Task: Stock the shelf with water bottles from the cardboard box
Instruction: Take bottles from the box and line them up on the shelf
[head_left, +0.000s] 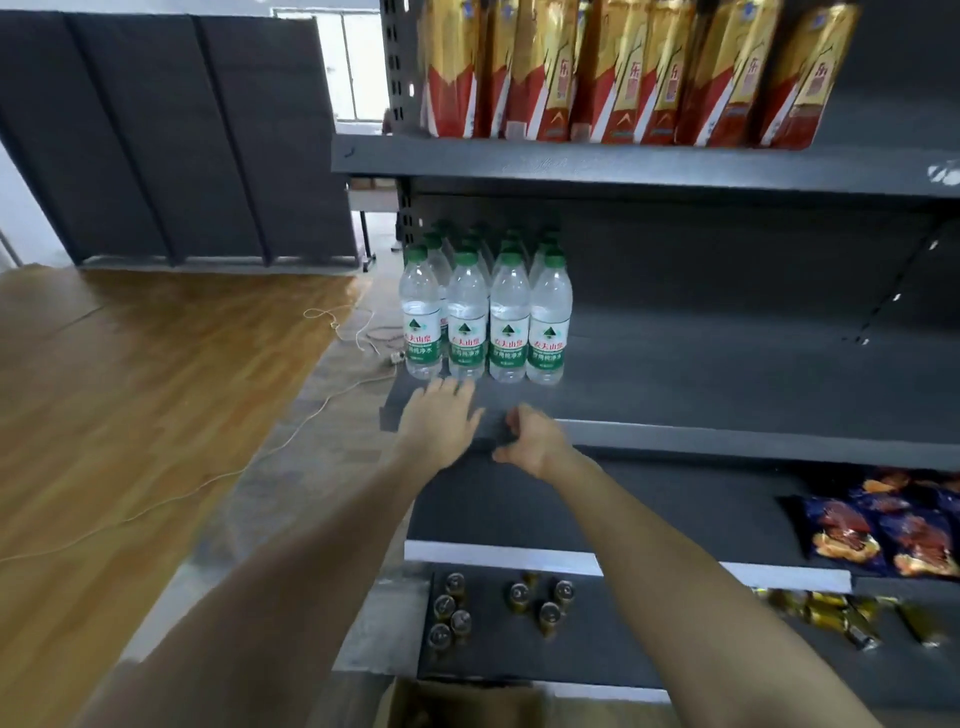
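Several clear water bottles (485, 317) with green caps and green labels stand in rows at the left end of the dark grey middle shelf (727, 395). My left hand (441, 421) is stretched out flat just in front of the front row, fingers straight, holding nothing. My right hand (530, 434) hovers beside it at the shelf's front edge with its fingers loosely curled and nothing in them. A corner of the cardboard box (457, 704) shows at the bottom edge, below my arms.
Red and gold cartons (623, 73) fill the shelf above. Lower shelves hold blue snack bags (883, 530), small cans (498, 608) and gold packets (841, 618). A white cable (332, 332) trails across the wooden floor on the left. Dark panels (171, 135) lean against the back wall.
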